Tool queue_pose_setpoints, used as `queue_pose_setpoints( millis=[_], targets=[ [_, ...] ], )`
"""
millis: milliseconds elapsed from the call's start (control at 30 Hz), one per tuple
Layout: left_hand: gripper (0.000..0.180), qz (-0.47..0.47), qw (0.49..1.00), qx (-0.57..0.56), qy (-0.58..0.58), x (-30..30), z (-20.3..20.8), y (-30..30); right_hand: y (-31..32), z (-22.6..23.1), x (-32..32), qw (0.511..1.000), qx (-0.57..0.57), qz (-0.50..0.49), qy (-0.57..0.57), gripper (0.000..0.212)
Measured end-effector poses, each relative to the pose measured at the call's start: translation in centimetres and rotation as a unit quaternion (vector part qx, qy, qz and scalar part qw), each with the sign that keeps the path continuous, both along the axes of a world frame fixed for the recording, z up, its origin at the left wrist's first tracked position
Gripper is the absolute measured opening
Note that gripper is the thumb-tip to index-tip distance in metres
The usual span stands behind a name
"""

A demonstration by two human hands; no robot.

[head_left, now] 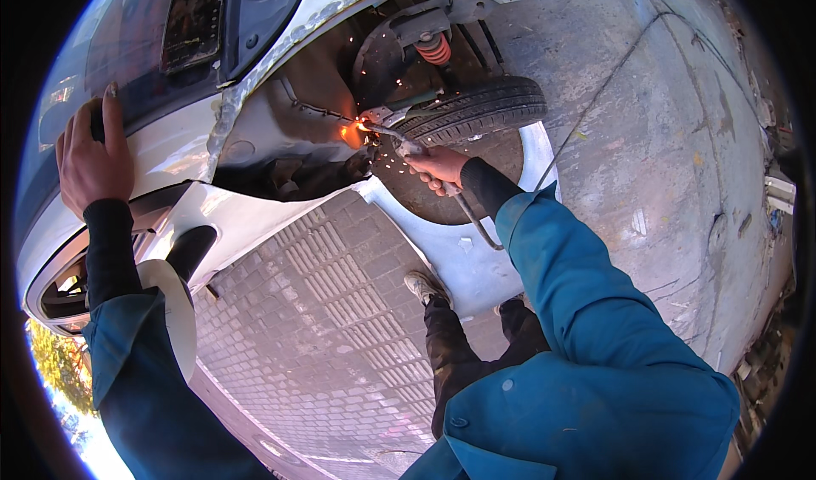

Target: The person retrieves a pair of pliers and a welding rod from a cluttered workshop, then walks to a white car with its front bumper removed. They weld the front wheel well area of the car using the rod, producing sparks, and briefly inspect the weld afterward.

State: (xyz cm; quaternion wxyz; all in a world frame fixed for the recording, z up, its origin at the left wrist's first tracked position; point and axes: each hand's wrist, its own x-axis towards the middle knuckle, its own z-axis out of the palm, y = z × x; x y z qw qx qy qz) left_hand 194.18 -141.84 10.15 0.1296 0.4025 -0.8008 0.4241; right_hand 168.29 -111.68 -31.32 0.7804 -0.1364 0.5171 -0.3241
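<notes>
My right hand is wrapped round a torch, a grey hose trailing below it. Orange flame and sparks burst from the metal beside its tip, inside the cut-open wheel area of a white car. The glare hides the exact contact point. My left hand rests on the car body at the far left, fingers stretched out and holding nothing.
A tyre with a red coil spring lies just beyond the torch. By my feet is a white panel with a round arch. A thin cable crosses the concrete at right. Paving bricks stretch below the car.
</notes>
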Motion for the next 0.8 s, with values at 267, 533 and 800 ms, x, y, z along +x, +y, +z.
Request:
queue_pose_setpoints(
  millis=[267, 533, 800],
  targets=[
    [0.047, 0.000, 1.000, -0.002, -0.001, -0.02, -0.02, 0.04, -0.13, 0.14, -0.25, 1.000, -0.005, -0.011, -0.011, 0.040],
    [0.047, 0.013, 1.000, 0.022, 0.000, 0.12, 0.02, -0.03, -0.55, 0.07, -0.21, 1.000, 0.005, -0.004, -0.002, 0.040],
    [0.048, 0.003, 1.000, 0.010, -0.004, 0.31, 0.03, -0.23, -0.31, -0.13, -0.38, 1.000, 0.009, -0.002, -0.010, 0.040]
  ],
)
